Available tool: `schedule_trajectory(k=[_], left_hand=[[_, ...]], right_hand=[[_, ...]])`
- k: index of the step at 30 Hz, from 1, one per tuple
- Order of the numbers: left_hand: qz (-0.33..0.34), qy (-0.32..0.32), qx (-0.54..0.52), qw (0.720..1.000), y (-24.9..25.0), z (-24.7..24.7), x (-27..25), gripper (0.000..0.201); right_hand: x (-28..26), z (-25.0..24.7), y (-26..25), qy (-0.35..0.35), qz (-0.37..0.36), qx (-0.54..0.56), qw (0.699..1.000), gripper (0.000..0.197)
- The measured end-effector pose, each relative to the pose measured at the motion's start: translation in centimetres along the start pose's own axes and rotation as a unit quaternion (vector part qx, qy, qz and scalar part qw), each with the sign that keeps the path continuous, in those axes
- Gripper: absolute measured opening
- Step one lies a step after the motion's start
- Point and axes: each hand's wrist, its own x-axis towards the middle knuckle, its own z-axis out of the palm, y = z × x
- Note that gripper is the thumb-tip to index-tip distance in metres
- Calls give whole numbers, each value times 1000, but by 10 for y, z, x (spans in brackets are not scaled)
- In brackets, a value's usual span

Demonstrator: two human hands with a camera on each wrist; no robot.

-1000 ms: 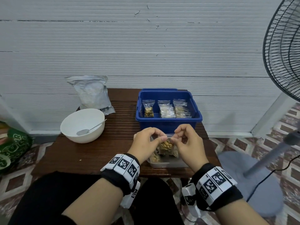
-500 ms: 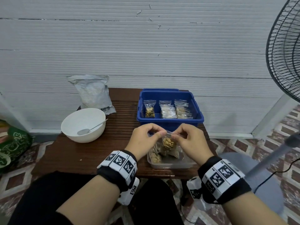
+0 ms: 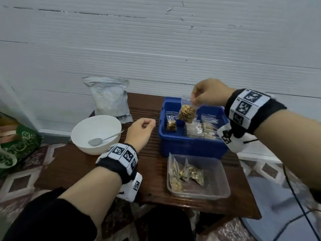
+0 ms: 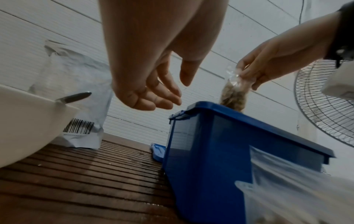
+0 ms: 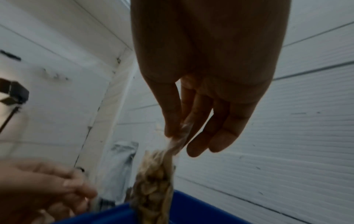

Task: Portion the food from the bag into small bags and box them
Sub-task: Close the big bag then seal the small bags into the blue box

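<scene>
Overhead, right hand pinching small bag above blue box

Open-topped blue plastic box at table's far right, mouth partly taken up by the hanging small clear bag of brown nuts pinched from above in the right hand. Free gap inside between one upright packet at left and a stack at right. Shallow clear plastic tray just in front, right half bare. Slatted brown wooden table bare between box and round white bowl, left hand hovering there, fingers loose. Grey foil pouch leaning on the wall behind the bowl.
</scene>
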Motion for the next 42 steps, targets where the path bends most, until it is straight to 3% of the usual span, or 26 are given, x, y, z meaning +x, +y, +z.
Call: schedule_trajectory(k=[3,8,15,19,22,26,31,35,42], left_hand=[[-15,-42,-14,999,0,6,14,27],[-31,-107,-50,993,-6,15,35,42],[-37,-127,-113,985,-17,21,44,43],[-41,-127,-135,982,-20,22,45,41],[-40,-124,-140,982,-22,24,46,40],[-41,-116,-149,981,-24,25,47,38],[-40,-113,-150,981,-22,25,45,40],[-36,-124,-127,983,-19,21,40,45],[-39,-102,-69,992,-8,19,12,45]], right_hand=[[38,15,3,-76,-4,-89,993,7],[89,47,12,-143,-2,-169,975,6],[133,76,18,-252,-11,-181,951,16],[142,90,16,-274,-7,-174,946,14],[143,98,14,-260,-4,-185,948,15],[140,98,14,-190,-39,-229,954,21],[135,94,20,-146,-75,-235,958,15],[125,82,19,-140,-58,-160,975,6],[75,44,7,-99,-37,4,994,9]])
